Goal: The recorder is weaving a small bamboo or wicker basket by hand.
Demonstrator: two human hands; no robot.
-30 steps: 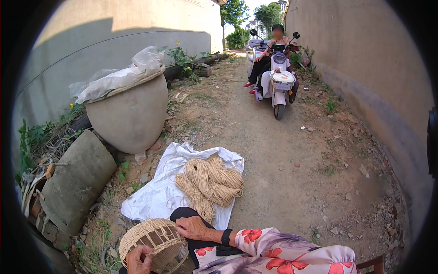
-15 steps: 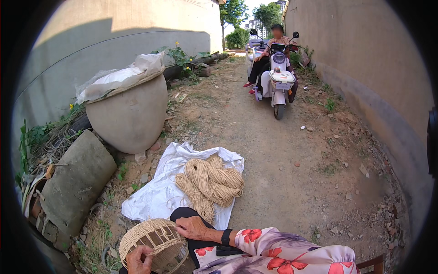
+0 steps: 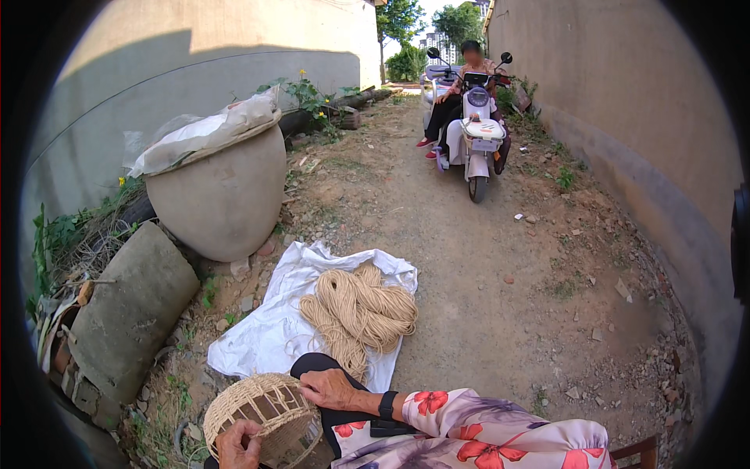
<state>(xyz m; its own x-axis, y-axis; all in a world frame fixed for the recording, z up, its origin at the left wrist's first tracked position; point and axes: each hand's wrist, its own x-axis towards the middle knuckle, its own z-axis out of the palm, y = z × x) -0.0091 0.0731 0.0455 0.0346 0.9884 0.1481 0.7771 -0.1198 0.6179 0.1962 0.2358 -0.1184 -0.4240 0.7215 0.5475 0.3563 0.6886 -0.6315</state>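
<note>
A round woven basket (image 3: 241, 392) of tan cord, with an open lattice of ribs, rests tilted at my lap near the bottom of the view. My left hand (image 3: 237, 445) is closed at its near left edge, thumb and fingers pinched together against the cord. At the far right of the rim, my right hand (image 3: 330, 389) grips the basket, its fingers curled round the edge. Just ahead, thick hanks of tan cord (image 3: 367, 310) lie heaped on a white woven sack (image 3: 262, 332) spread over the ground.
A large clay vat (image 3: 219, 191) topped with plastic sheeting stands left, behind a curved broken slab (image 3: 133, 309). Farther up the dirt lane (image 3: 469, 328), a person (image 3: 457, 90) sits on a white three-wheeled scooter (image 3: 476, 148). Walls run along both sides, rubble at the right.
</note>
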